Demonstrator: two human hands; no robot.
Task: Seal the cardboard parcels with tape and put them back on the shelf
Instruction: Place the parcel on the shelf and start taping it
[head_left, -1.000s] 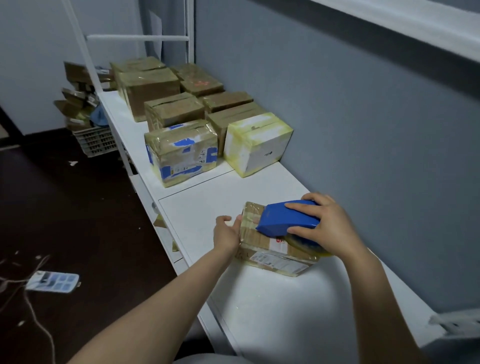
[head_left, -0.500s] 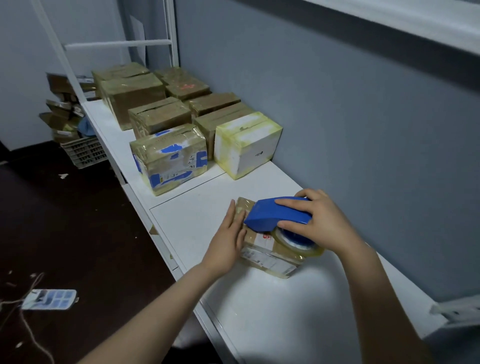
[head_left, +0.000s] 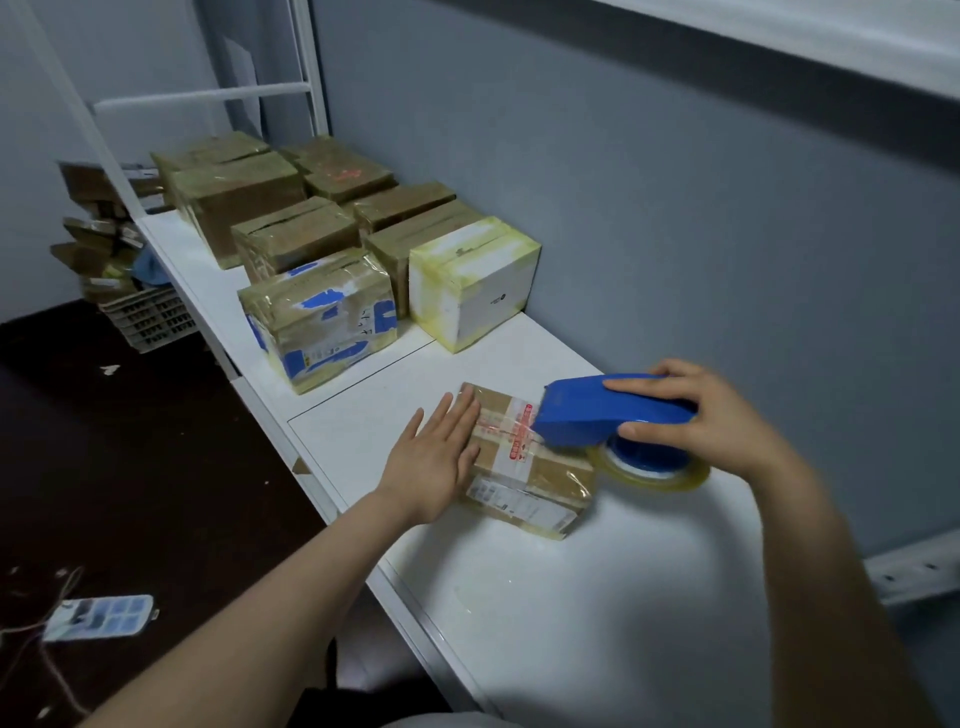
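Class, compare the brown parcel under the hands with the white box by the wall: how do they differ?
The brown parcel is brown cardboard with a label; the white box is white with yellowish taped edges. The brown parcel is low and flat; the white box stands taller. The left hand lies flat on the brown parcel, with the tape dispenser at its top; the white box is untouched. Both sit on the shelf.

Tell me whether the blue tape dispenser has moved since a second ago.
Yes. The tape dispenser has slid rightward along the parcel: its nose was near the left end, now past the middle.
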